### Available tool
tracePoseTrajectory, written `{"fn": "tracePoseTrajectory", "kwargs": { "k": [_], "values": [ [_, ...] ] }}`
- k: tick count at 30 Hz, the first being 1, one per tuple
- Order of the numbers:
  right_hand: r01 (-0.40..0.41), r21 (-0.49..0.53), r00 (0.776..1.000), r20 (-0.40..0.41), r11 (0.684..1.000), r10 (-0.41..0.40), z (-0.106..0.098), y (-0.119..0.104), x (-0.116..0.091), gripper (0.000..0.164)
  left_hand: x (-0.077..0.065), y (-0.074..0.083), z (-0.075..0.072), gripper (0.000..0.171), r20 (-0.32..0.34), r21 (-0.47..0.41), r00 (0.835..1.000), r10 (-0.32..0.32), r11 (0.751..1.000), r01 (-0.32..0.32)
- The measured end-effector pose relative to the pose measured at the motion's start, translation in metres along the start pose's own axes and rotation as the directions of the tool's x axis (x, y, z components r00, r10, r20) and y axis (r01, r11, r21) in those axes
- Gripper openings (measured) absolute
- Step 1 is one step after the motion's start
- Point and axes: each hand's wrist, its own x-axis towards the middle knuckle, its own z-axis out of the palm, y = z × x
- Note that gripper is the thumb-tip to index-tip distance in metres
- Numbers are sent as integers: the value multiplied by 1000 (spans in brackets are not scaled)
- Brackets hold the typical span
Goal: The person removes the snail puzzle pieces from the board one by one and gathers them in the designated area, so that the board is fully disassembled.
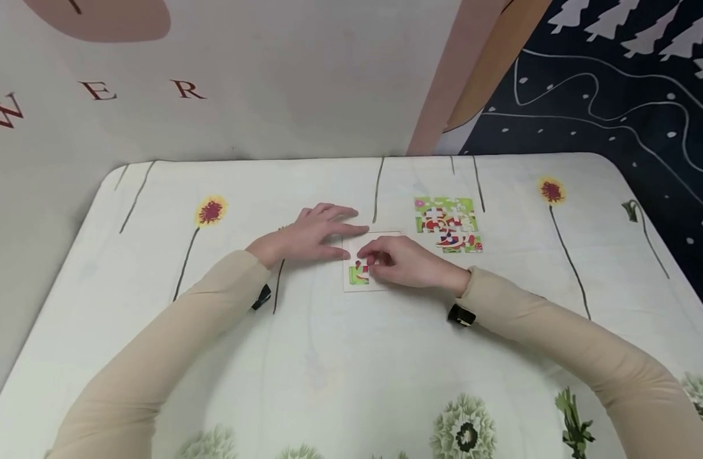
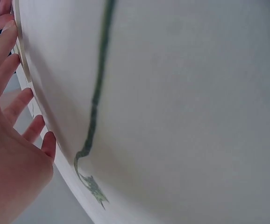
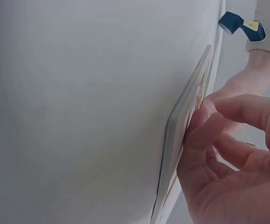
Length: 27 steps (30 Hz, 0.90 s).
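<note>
A shallow, pale square puzzle tray (image 1: 380, 287) lies on the table, with a few green, red and white puzzle pieces (image 1: 358, 275) in its lower left corner. My right hand (image 1: 411, 261) is over the tray, its fingers bent and thumb and forefinger pinching a small puzzle piece by those pieces. Its fingers hide most of this piece. In the right wrist view the tray's raised edge (image 3: 174, 119) runs beside the curled fingers (image 3: 202, 140). My left hand (image 1: 317, 234) is spread flat, its thumb and fingertips at the tray's left and upper edge.
Behind and right of the tray lies a partly joined block of colourful puzzle pieces (image 1: 448, 223). A white cloth (image 1: 328, 357) printed with flowers and stems covers the table. A wall (image 1: 305, 95) with lettering rises behind its far edge.
</note>
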Motion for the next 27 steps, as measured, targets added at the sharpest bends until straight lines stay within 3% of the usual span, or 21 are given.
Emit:
{"fn": "tracePoseTrajectory", "kwargs": {
  "k": [15,27],
  "values": [
    [-6,119,1000,3,993,5,-1,0,4,21,-1,1,1,56,14,58,1000,-2,998,2],
    [-39,181,999,4,983,39,0,1,6,22,-3,1,0,56,-1,47,1000,3,999,-3]
  ]
}}
